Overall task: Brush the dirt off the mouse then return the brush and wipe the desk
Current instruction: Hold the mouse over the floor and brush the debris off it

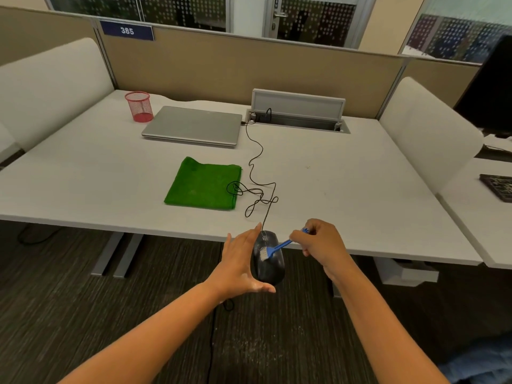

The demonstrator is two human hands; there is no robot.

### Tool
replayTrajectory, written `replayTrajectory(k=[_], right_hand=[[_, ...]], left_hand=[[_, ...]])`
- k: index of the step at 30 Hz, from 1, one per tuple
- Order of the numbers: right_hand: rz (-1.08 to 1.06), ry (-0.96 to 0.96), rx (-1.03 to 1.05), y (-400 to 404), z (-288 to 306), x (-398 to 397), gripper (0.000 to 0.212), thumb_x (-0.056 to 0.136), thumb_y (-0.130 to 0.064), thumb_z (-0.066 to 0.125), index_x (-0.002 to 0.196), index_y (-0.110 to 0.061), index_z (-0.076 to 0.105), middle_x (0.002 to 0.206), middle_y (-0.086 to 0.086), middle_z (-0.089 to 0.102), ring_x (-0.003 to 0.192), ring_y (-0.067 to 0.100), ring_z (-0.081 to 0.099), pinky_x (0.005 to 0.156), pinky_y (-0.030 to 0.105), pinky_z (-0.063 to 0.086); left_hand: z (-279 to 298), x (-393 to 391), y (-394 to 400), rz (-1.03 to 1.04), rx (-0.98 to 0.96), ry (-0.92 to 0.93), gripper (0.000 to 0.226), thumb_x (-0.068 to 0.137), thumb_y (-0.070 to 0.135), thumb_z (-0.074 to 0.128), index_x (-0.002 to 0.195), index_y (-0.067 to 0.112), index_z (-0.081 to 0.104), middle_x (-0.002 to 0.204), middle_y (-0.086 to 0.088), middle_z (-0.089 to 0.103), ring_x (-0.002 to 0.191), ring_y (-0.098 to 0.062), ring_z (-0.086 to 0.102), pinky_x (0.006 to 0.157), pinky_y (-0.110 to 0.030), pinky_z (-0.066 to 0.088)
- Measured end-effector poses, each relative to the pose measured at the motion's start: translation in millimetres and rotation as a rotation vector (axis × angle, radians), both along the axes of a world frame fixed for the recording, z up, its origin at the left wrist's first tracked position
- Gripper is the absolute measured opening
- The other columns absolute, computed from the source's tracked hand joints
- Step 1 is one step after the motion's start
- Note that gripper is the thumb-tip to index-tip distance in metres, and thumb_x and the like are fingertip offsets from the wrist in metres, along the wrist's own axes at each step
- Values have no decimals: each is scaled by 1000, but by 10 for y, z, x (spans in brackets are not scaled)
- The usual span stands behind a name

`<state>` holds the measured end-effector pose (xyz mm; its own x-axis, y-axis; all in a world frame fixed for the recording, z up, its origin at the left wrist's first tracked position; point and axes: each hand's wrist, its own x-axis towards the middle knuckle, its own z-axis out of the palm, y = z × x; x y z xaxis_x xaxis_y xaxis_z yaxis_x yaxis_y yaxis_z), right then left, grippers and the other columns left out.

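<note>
My left hand (238, 266) holds a black wired mouse (270, 266) from its left side and underneath, in the air just off the desk's front edge, over the floor. White dust speckles the mouse's top. My right hand (321, 243) pinches a small blue brush (278, 247) whose white bristles rest on the mouse's upper left part. The mouse's black cable (256, 164) runs in loops across the desk (97, 173) to the cable tray at the back. A folded green cloth (203, 184) lies flat on the desk, left of the cable loops.
A red mesh pen cup (138, 106) stands at the back left beside a closed silver laptop (194, 125). An open cable tray (299, 115) sits behind it. White specks lie on the dark carpet (257, 347) below the mouse. A keyboard (498, 186) lies on the neighbouring desk at right.
</note>
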<state>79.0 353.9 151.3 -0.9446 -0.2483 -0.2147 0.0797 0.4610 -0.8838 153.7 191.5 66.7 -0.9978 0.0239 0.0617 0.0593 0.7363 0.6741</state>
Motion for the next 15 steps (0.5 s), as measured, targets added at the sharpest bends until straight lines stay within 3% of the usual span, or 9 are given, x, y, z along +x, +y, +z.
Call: replayTrajectory(k=[6, 10, 15], right_hand=[[-111, 5, -52, 203, -5, -106, 33, 77, -9, 68, 56, -13, 43, 54, 5, 45, 52, 17, 41, 61, 33, 39], [-165, 4, -105, 294, 20, -141, 33, 76, -6, 67, 54, -12, 43, 53, 5, 43, 51, 18, 39, 59, 32, 38], [-39, -59, -120, 201, 43, -54, 33, 78, -7, 67, 56, -13, 43, 53, 3, 43, 50, 15, 41, 54, 27, 39]], left_hand=[[43, -3, -11, -1, -14, 8, 120, 53, 58, 79, 131, 48, -11, 150, 3, 15, 127, 3, 0, 108, -35, -16], [28, -14, -6, 1, -29, 5, 119, 52, 59, 79, 131, 48, -10, 150, 2, 14, 138, -11, 5, 108, -36, -16], [-30, -36, 14, -2, -35, 21, 123, 52, 62, 77, 135, 43, -12, 150, 3, 15, 136, -6, 4, 109, -36, -16]])
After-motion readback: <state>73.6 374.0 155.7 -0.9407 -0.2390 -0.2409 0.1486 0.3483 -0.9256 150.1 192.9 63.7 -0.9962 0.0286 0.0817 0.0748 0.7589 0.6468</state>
